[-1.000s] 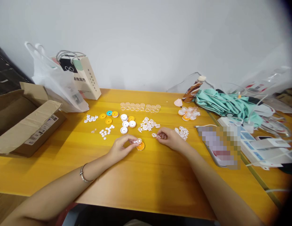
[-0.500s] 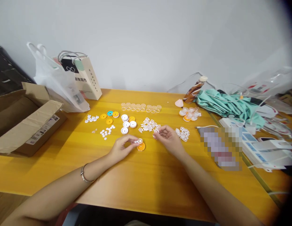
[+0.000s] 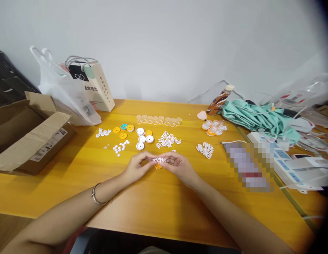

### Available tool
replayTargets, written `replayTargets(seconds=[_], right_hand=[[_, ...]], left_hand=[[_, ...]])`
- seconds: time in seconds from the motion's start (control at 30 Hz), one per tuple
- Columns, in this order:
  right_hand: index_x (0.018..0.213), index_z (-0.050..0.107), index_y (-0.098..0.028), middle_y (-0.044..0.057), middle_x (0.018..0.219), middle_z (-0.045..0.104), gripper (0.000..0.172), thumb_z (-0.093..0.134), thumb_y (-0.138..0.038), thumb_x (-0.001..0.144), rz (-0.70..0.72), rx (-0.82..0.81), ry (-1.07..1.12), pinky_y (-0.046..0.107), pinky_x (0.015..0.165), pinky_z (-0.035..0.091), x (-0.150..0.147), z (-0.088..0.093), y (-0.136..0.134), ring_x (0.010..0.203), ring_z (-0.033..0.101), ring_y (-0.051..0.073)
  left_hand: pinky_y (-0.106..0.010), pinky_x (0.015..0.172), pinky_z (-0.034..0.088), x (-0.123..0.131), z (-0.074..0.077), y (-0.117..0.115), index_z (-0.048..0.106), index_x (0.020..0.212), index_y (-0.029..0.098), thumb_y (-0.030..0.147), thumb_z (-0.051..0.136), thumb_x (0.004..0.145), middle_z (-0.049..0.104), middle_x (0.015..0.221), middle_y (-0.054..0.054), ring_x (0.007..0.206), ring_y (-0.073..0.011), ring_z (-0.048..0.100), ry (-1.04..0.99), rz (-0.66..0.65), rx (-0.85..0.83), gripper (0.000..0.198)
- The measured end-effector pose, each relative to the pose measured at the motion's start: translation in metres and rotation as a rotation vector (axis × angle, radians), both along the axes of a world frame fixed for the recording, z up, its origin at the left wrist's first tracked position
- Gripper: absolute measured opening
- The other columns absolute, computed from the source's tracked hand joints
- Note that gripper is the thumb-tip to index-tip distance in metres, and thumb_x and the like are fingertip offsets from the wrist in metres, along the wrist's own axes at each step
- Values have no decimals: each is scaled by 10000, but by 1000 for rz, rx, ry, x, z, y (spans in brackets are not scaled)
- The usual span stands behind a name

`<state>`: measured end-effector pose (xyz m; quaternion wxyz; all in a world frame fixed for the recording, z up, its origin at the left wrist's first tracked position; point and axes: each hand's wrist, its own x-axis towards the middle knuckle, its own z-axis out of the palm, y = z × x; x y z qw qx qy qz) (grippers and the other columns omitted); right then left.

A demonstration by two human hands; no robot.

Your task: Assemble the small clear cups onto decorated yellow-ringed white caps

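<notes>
My left hand (image 3: 141, 165) pinches a small white openwork plastic piece (image 3: 155, 160) between thumb and fingers. Against it, my right hand (image 3: 179, 167) is closed on a similar white openwork piece (image 3: 164, 160); the two pieces meet or overlap, and I cannot tell whether they are joined. Just below the fingertips, an orange round cap (image 3: 158, 166) lies on the table, partly hidden by both hands. Beyond my hands is a loose pile of white openwork pieces (image 3: 167, 140). One single piece (image 3: 174, 151) lies apart, close to my right hand.
White and orange round caps (image 3: 141, 146) and small white discs (image 3: 117, 149) lie left of centre. Clear cups (image 3: 155, 120) form a row behind. More white pieces (image 3: 205, 150), a power strip (image 3: 277, 155) and a bottle (image 3: 219, 101) are rightward. A cardboard box (image 3: 47, 148) stands left.
My right hand has moved left from beside the pile, carrying a white piece to my left hand. The fingertips of both hands now come together above the orange cap.
</notes>
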<state>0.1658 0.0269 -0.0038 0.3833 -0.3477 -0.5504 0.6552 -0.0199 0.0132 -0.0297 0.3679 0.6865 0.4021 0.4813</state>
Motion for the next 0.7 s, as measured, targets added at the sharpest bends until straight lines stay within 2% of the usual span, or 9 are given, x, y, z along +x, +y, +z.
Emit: replayTargets(seconds=[0.17,0.37,0.7], right_hand=[[866,680,-223,4,801,691,226,724,-304,660,-32,-29,21,324,758,516,-3,-4,-2,715,625,120],[828,721,-282,-4,790,563,189,735,-329,646,-186,145,-14,284,723,509,-2,-4,-1,741,558,115],[846,723,-325,-2,838,460,188,725,-357,660,-154,181,42,263,669,519,-6,-6,-6,709,536,104]], left_hand=[[-286,744,536,1,2,-1,624,880,130,237,599,806,686,844,-85,763,-147,651,-39,-30,6,133],[-284,742,540,3,4,-5,586,874,135,242,609,802,684,817,-71,755,-144,653,-111,-14,-33,131],[-296,746,535,4,6,-6,527,802,148,226,612,805,669,827,-66,776,-138,642,-214,-83,-53,115]])
